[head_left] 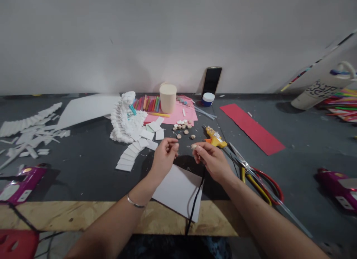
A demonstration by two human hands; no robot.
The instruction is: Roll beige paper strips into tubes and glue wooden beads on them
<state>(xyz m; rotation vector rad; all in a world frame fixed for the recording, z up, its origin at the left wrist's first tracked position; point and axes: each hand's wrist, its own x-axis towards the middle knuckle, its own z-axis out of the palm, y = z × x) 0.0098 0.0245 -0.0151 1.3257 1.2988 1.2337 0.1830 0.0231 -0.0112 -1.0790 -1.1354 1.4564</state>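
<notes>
My right hand (208, 156) pinches a small beige shell-like piece (193, 146) between thumb and fingertips. Close by on its left, my left hand (166, 155) has thumb and fingers pressed together; whatever they may hold is too small to make out. Both hands are raised over a white sheet of card (178, 192). Just beyond them, several similar shell-like pieces (186, 132) lie loose on the dark table. A yellow glue gun (216, 137) rests beside my right hand, its black cord running across the card. White card rectangles (129, 155) overlap in a fan left of my left hand.
Scissors (245, 164) and yellow-handled pliers (256, 186) lie right. Behind are a cream cup (168, 99), pink paper (182, 116), coloured sticks (147, 103), a phone (212, 80) and a small jar (208, 99). Red card (252, 129) lies right; a ruffled white piece (122, 119) stands left.
</notes>
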